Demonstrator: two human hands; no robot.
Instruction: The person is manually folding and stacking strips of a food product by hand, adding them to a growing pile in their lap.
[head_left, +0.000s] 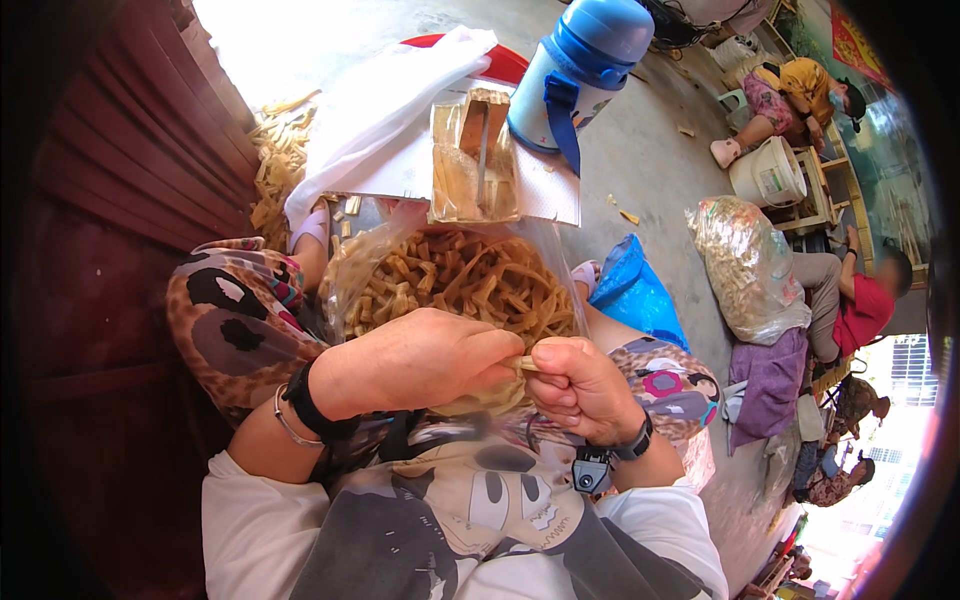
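Both my hands meet in front of my lap, holding a short pale yellow strip (526, 363) between them. My left hand (427, 360) pinches its left end with thumb and fingers. On the strip's other end, the fingers of my right hand (581, 386) are curled with the thumb on top. Just beyond the hands, a clear plastic bag (350, 277) stands between my knees, full of yellow-brown dried strips (465, 277), some folded into small bundles. What the strips are made of, I cannot tell. A wooden block (474, 161) with a slot and a metal bar, wrapped in clear film, sits beyond the bag.
A blue bottle (574, 75) with a strap stands beside the block, near white plastic (397, 105). More strips (281, 165) lie on the floor at left by a dark red door (127, 150). At right are a blue bag (637, 292), a filled clear sack (750, 270) and several people working.
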